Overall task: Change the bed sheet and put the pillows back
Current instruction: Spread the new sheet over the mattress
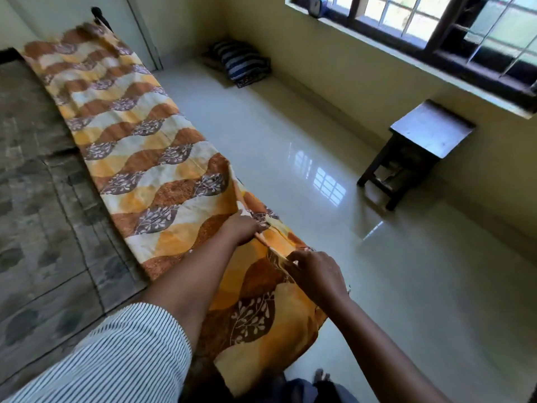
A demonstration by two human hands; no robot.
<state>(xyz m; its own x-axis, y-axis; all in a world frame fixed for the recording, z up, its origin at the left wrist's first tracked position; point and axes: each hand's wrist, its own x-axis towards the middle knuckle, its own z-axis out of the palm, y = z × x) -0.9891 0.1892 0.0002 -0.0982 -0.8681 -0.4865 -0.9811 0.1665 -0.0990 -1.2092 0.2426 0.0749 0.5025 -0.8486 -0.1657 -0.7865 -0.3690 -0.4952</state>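
An orange, brown and cream wave-patterned bed sheet (128, 135) lies folded in a long strip along the right edge of a grey patterned mattress (37, 205). Its near end hangs over the bed's side toward the floor. My left hand (245, 228) pinches a fold of the sheet at the bed's edge. My right hand (315, 274) grips the sheet's hem a little nearer to me. Dark striped pillows (241, 64) lie stacked on the floor in the far corner.
A glossy pale tiled floor (363, 257) stretches to the right of the bed. A dark wooden stool (418, 146) stands against the right wall under a barred window (436, 21). My bare foot (321, 376) shows at the bottom.
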